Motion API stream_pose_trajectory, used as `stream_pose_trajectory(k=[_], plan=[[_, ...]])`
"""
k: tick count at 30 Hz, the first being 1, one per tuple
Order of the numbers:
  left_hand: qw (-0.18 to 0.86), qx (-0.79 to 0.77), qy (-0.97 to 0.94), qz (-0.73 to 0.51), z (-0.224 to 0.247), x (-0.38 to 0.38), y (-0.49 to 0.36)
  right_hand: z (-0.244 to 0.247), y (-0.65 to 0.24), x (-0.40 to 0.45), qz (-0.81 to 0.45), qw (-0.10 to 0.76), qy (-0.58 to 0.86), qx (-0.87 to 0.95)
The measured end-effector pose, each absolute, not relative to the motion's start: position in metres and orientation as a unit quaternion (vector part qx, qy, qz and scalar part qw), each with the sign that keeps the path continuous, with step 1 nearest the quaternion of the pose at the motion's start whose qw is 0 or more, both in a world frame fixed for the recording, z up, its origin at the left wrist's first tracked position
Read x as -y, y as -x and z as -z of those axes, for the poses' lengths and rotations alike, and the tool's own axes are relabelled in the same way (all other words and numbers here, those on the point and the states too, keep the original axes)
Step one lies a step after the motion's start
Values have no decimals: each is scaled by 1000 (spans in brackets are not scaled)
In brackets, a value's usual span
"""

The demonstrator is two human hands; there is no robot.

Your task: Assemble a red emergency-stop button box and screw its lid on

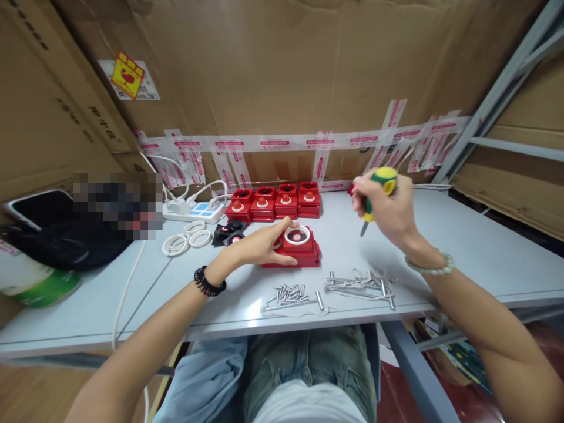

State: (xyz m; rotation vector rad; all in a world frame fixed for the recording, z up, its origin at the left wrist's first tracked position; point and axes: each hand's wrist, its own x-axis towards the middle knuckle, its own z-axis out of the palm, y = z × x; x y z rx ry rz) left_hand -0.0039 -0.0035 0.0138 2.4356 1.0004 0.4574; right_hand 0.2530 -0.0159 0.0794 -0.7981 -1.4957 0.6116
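My left hand (268,244) is wrapped over a red box-shaped housing (304,257) that lies on the table. A white ring (296,235) sits around the dark round part on the housing's top. Raised above the table to the right, my right hand (392,205) grips a screwdriver (369,207) with a green and yellow handle, its shaft slanting down and clear of the housing. Loose screws (291,294) lie in a pile in front of the housing. Right of them is a heap of metal rods with pale cord (361,283).
Several red housings (286,201) stand in a row at the back. White rings (176,244) and black parts (227,232) lie to the left, by a white power strip (198,211). A cable (127,294) hangs over the front edge. Cardboard (286,70) walls the back.
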Motion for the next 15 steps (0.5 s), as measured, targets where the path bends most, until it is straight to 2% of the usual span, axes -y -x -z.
stream_pose_trajectory(k=[1,3,8,15], plan=[[234,-367,-885,-166,-14,4,4,-83,-253,18,-276,641,321,640],[235,-372,-883,-166,-13,5,5,-83,-252,22,-311,626,300,650],[227,-369,-886,-168,-14,7,5,-61,-237,27,-441,444,358,693],[224,-372,-886,-162,-13,6,6,-40,-225,25,-465,438,376,671]])
